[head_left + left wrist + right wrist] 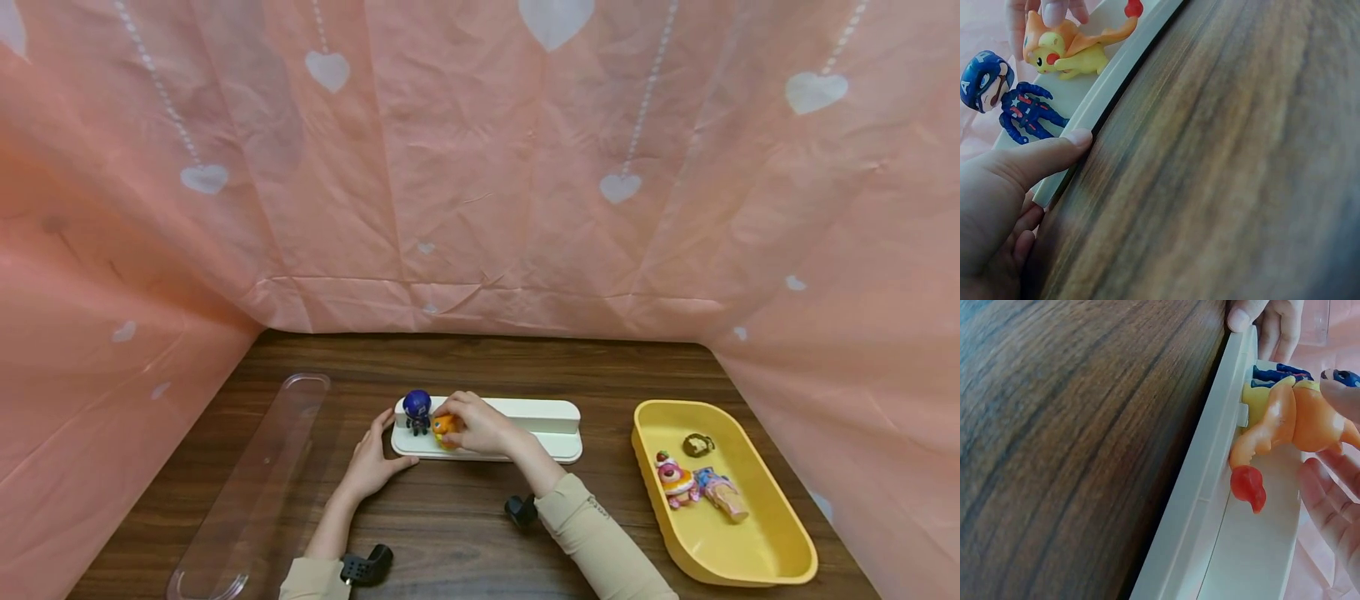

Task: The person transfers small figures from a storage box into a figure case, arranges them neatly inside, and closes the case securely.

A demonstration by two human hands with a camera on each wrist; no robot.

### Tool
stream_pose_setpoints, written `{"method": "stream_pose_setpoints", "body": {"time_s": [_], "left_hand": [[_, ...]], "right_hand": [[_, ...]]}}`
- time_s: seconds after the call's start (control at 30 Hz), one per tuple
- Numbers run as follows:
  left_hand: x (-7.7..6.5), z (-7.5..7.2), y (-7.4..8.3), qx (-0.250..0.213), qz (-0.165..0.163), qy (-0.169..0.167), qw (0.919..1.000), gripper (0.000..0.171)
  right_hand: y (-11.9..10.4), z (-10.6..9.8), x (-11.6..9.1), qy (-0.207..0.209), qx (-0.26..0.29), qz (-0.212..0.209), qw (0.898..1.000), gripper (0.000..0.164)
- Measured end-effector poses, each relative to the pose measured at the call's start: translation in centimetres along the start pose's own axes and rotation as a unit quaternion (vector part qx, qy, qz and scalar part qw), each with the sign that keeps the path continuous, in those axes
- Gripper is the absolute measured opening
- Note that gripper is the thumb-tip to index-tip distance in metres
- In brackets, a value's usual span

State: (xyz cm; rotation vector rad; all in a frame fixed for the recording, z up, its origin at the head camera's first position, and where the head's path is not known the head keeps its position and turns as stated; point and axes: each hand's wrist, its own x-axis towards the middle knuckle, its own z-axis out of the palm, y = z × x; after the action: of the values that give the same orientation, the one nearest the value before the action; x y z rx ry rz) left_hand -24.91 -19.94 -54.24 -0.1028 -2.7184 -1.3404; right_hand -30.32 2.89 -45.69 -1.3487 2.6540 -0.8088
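Observation:
A white two-step display stand (536, 410) lies lengthwise on the wooden table. My left hand (371, 462) grips its left end, thumb on the front edge and the other fingers round the side. On that end stands a figurine in a dark blue helmet and suit (417, 407), with an "A" on the helmet in the left wrist view. Just right of it, my right hand (480, 423) holds a yellow figurine in an orange hooded costume (1316, 422) by its head, low over the lower step. Its orange tail ends in a red tip.
At the right stands a yellow tray (776, 508) with a pink bear figurine (675, 482), a blue-and-tan figurine (722, 493) and a small brownish round piece (698, 445). A long clear plastic cover (251, 487) lies at the left. Pink curtain (480, 167) surrounds the table.

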Motion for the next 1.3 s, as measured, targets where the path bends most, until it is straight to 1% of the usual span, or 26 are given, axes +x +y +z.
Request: {"method": "stream_pose_setpoints", "body": {"time_s": [0.3,0.47,0.7,0.87,0.97,1.2,1.3], "left_hand": [[0.0,0.0,0.0,0.001,0.001,-0.002,1.0,0.095],[0.0,0.0,0.0,0.0,-0.001,-0.003,1.0,0.096],[0.0,0.0,0.0,-0.004,0.002,-0.001,1.0,0.096],[0.1,0.0,0.1,0.0,0.004,0.0,1.0,0.095],[0.1,0.0,0.1,0.0,0.002,0.0,1.0,0.096],[0.0,0.0,0.2,-0.002,0.003,-0.003,1.0,0.096],[-0.1,0.0,0.3,-0.004,0.002,-0.004,1.0,0.096]], "right_hand": [[0.1,-0.4,-0.4,0.0,-0.006,0.023,1.0,0.043],[0.1,-0.8,-0.6,0.005,0.0,0.031,1.0,0.045],[-0.2,-1.7,-1.0,0.034,0.006,0.02,0.999,0.046],[-0.7,-2.3,-1.4,0.043,0.018,0.025,0.999,0.046],[-0.9,-2.7,-1.7,0.055,0.02,0.021,0.998,0.046],[-1.2,-3.7,-2.7,0.086,0.032,0.022,0.996,0.044],[-1.2,-4.1,-3.2,0.103,0.025,0.01,0.994,0.044]]}}
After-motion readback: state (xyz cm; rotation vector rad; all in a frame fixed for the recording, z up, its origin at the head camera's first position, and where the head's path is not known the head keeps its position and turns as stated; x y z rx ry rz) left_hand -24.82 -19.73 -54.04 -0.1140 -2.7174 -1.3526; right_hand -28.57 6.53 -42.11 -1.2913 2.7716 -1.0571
